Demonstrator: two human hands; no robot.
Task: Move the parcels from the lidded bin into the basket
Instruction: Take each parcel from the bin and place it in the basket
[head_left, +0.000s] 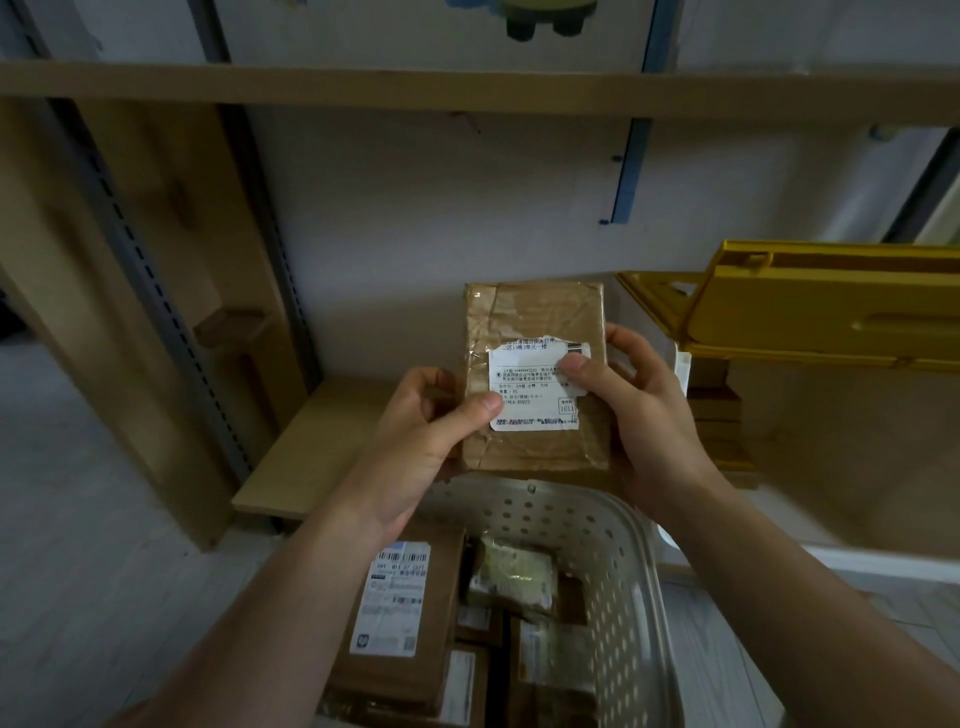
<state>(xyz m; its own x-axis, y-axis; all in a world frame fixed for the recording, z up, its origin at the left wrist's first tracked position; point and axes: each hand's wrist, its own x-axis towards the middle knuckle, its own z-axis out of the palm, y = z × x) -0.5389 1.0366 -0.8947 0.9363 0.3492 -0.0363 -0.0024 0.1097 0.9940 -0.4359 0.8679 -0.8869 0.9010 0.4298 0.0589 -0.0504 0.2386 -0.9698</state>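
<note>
**Mia:** Where was the parcel (535, 374)?

**Ben:** It was up in the air, held flat with its label facing up, just over the far end of the basket (618, 551). The left hand (421, 436) and the right hand (639, 410) each had fingers (480, 402) clamped on a side of it, thumbs on top.

**Mia:** And the bin?

**Ben:** The yellow lid (826, 306) stood open on the right. More brown parcels sat under it.

**Mia:** How should it go in?

**Ben:** I think slowly. The basket already held other boxes (400, 613), so it was best to lower it flat onto them and then let go, not drop it.
</note>
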